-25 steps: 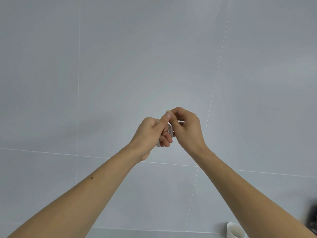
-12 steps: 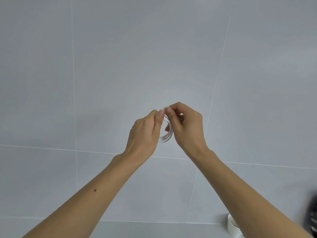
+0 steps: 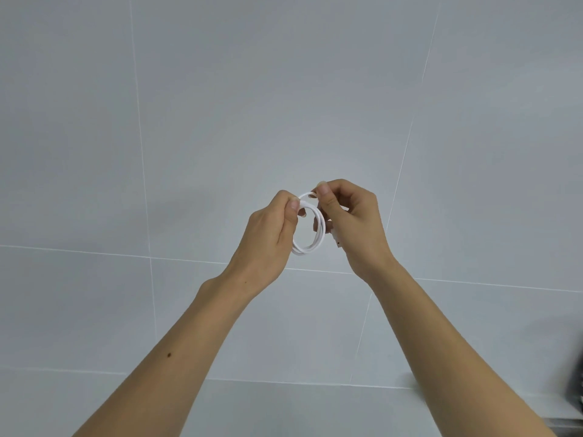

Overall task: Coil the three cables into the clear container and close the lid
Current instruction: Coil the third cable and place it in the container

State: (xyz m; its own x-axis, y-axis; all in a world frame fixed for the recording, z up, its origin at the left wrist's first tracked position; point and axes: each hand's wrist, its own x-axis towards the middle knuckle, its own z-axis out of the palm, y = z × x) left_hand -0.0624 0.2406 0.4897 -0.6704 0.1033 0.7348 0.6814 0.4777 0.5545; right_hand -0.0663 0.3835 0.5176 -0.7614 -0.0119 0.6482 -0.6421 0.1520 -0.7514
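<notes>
A white cable (image 3: 317, 239) is wound into a small round coil and held up in front of a grey tiled wall. My left hand (image 3: 271, 230) pinches the coil's left side between thumb and fingers. My right hand (image 3: 353, 222) pinches the top of the coil with thumb and forefinger, and a white plug end shows beside its palm. The clear container, its lid and the other cables are out of view.
A grey tiled wall (image 3: 220, 121) fills the view, with a ledge line low down. A dark blurred object (image 3: 575, 386) sits at the right edge.
The hands have drawn slightly apart, so the white coil now shows as an open ring. The view has tilted, and the white cup at the bottom right has dropped out of sight.
</notes>
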